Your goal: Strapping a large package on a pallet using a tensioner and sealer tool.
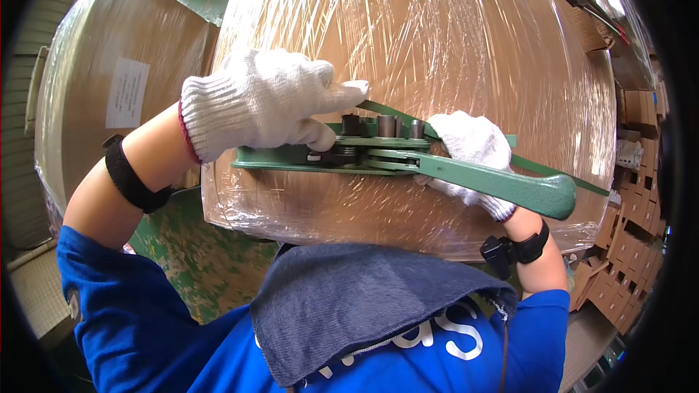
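A green metal strapping tensioner [306,164] lies across the near part of a film-wrapped carton [437,36], its long handle [502,180] angled to the right. My left hand [269,98], in a white knitted glove, is at the tool's left end. Its thumb presses on the mechanism, and the index finger points right beside the upper end of a green strap [389,110]. The other left fingers are partly hidden. Behind the handle, my gloved right hand [473,145] is closed around the strap beside the tool body; its fingertips are mostly hidden. From there the strap runs down to the right.
Another wrapped carton [124,80] with a white label stands at the left. At the far right are black tools [582,0] on a cardboard piece. Stacked brown boxes [633,247] fill the right side. Stretch film has loose wrinkles along the near carton edge.
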`<state>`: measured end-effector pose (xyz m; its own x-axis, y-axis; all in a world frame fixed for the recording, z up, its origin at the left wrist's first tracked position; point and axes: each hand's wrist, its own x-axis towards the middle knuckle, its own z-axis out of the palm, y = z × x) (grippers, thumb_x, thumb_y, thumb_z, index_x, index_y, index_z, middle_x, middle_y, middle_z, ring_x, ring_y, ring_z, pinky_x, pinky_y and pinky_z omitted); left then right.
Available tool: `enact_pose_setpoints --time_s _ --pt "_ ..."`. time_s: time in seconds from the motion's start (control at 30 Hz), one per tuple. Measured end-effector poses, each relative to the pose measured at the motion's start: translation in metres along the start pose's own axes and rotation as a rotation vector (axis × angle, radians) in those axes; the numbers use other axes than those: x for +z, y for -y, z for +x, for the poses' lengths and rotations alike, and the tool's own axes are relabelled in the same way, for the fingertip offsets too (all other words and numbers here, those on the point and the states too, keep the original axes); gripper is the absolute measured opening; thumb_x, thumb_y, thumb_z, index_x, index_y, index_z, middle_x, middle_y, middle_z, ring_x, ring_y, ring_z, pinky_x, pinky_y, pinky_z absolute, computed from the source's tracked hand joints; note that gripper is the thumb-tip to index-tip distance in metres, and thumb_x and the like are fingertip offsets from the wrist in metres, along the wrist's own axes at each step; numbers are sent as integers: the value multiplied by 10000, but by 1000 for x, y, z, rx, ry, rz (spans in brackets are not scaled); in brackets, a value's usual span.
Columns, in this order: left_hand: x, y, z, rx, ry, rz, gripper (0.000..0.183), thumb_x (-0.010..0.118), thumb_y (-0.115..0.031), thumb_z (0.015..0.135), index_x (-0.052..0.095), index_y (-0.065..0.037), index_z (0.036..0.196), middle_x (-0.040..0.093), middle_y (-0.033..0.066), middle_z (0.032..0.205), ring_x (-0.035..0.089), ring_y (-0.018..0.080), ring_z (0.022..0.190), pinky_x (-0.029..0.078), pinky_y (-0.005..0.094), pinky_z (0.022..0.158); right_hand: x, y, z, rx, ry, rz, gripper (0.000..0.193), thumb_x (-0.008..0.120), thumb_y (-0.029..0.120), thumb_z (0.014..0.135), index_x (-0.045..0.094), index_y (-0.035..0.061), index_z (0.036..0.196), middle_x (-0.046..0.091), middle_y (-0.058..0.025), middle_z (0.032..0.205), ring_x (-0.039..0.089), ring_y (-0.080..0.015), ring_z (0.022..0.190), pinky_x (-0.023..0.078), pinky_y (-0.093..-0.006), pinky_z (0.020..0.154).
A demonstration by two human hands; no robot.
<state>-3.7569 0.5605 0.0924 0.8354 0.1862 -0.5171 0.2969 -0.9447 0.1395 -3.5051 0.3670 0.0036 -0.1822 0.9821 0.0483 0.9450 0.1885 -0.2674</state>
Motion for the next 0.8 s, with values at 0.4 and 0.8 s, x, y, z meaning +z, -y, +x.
enact_pose_setpoints --time_s 0.4,0.8 --pt "37 -54 -11 -71 -268 -43 830 788 -495 784 499 -72 1436 660 130 1054 684 302 986 553 457 827 -4 8 19 -74 -434 6 516 824 448 567 657 98 908 627 -125 866 624 -347 774 510 -467 824" --pt "95 -1 -69 -8 -638 -148 676 829 -313 748 584 -28 1309 640 153 1175 601 351 1179 497 445 1019 -39 25 -21 -27 -560 416 732 906 449 773 626 33 1306 711 -104 1100 684 -209 1073 561 -360 880"
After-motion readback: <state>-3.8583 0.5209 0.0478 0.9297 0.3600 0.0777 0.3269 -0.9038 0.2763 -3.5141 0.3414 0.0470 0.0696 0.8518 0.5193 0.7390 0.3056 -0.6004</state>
